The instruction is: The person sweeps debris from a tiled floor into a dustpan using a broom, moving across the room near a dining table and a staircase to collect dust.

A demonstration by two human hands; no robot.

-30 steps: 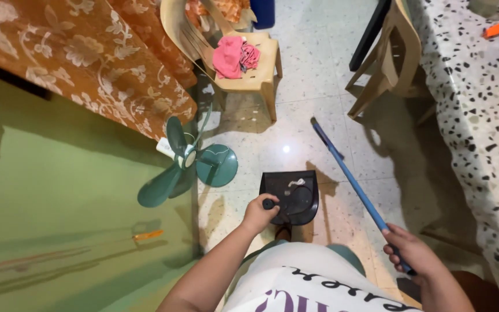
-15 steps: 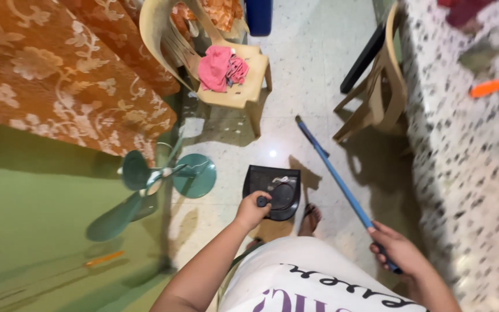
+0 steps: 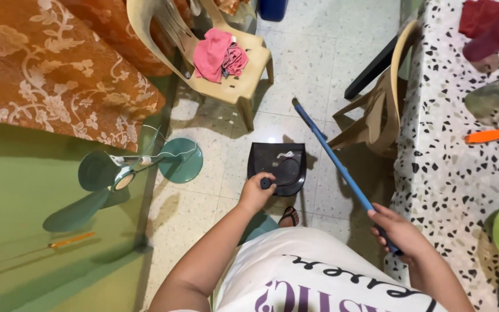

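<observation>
- Left hand [image 3: 255, 193]: my fingers wrap the dustpan [image 3: 277, 167] handle; pan hangs at 12 o'clock over the floor [image 3: 319, 52].
- Right hand [image 3: 398, 231]: fist clasps blue broomstick [image 3: 333, 157], slanting toward 11 o'clock.
- Step: carrying the sweeping tools; lowering the pan calls for a level tilt.

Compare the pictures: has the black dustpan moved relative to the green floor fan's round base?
Cannot tell: the dustpan lies right of the fan base as before; the camera moved.

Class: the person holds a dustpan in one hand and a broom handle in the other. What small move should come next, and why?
Probably carry the dustpan level: the left hand grips its handle, and a bit of pale debris lies inside. The right hand grips the blue broom handle.
</observation>
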